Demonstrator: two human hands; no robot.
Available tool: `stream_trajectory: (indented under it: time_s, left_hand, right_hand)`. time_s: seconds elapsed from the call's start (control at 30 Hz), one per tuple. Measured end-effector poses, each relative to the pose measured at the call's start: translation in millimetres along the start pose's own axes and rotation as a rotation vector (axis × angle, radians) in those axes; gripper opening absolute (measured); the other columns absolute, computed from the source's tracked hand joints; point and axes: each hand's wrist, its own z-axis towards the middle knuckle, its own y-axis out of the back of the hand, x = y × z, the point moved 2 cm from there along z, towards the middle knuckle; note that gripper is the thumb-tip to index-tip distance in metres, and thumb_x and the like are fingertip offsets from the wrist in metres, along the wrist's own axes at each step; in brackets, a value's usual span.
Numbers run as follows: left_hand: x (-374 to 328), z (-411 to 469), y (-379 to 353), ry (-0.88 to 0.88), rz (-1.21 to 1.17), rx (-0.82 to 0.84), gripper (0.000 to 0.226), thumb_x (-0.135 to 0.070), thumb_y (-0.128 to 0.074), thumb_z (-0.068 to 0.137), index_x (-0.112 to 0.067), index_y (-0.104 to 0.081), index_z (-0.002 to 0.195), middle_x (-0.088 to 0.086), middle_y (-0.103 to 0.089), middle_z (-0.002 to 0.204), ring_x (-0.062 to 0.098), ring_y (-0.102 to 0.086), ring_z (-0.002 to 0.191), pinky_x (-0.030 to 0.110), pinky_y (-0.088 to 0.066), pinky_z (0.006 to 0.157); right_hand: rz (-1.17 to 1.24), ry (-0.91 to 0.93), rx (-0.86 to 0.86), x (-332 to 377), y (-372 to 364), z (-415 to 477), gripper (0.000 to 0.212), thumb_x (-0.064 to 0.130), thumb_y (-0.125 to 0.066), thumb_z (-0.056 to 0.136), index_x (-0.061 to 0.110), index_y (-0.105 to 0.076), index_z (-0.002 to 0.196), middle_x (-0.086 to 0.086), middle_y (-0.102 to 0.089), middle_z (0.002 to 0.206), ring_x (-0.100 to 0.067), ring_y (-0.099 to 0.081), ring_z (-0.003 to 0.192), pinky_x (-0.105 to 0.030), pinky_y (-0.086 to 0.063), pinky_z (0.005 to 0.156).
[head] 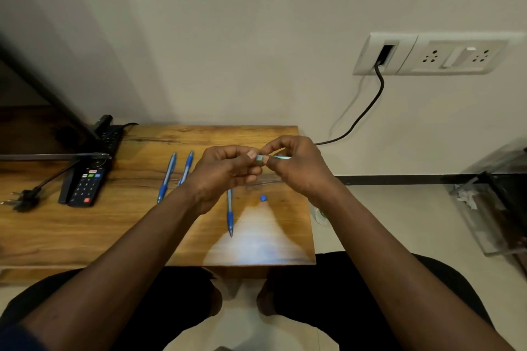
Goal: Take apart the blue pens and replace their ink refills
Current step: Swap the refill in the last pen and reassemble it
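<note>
Pen 1 looked mid-teardown: right hand [296, 168] and left hand [225, 174] were both up over the table [85, 236], each pinching an end of a pale pen barrel [273, 157]. A small blue cap [263, 198] lay loose on the wood near another blue pen [229, 215], top hidden. Two blue pens [168, 177] further left looked untouched, so prob most of the job was left; couldn't spot spare refills tbh

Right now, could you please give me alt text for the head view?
The left hand and right hand pinch a pale pen part over a wooden table. Three blue pens, a small blue piece and a remote lie on it.
</note>
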Motion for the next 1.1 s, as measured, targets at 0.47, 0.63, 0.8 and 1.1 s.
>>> stream_trajectory:
  time_s: [0.47, 0.63, 0.8, 1.1]
  left_hand:
    - [-6, -7, 4, 0.105, -0.441, 0.061, 0.021, -0.008, -0.066, 0.098, 0.0, -0.074, 0.116, 0.012, -0.079, 0.098, 0.013, -0.076, 0.082, 0.027, -0.065, 0.08]
    - [-9, -8, 4, 0.152, -0.58, 0.054, 0.02, -0.006, -0.06, 0.102, 0.002, -0.072, 0.116, 0.015, -0.078, 0.098, 0.017, -0.078, 0.085, 0.028, -0.065, 0.077]
    - [-13, -14, 6, 0.203, -0.633, 0.062, 0.028, 0.002, -0.047, 0.1, 0.005, -0.072, 0.113, 0.019, -0.078, 0.101, 0.02, -0.079, 0.088, 0.03, -0.065, 0.081]
    - [-14, -21, 12, 0.201, -0.538, 0.038, 0.036, 0.013, -0.038, 0.1, 0.004, -0.069, 0.116, 0.024, -0.077, 0.114, 0.025, -0.079, 0.099, 0.03, -0.065, 0.081]
  right_hand:
    - [0.248, 0.005, -0.119, 31, -11, 0, 0.007, 0.019, -0.079, 0.09, 0.012, -0.076, 0.09, -0.013, -0.076, 0.085, -0.019, -0.072, 0.078, -0.038, -0.059, 0.077]
    - [0.247, 0.043, -0.16, 34, -14, 0, 0.005, 0.02, -0.077, 0.093, 0.015, -0.076, 0.092, -0.013, -0.076, 0.087, -0.026, -0.075, 0.084, -0.045, -0.061, 0.081]
    - [0.274, -0.006, -0.146, 33, -18, 0, 0.006, 0.019, -0.076, 0.093, 0.012, -0.076, 0.093, -0.012, -0.078, 0.088, -0.028, -0.076, 0.086, -0.047, -0.063, 0.084]
    - [0.428, -0.144, -0.081, 25, -24, 2, 0.014, 0.017, -0.074, 0.095, 0.005, -0.072, 0.102, -0.012, -0.078, 0.095, -0.018, -0.076, 0.084, -0.028, -0.059, 0.074]
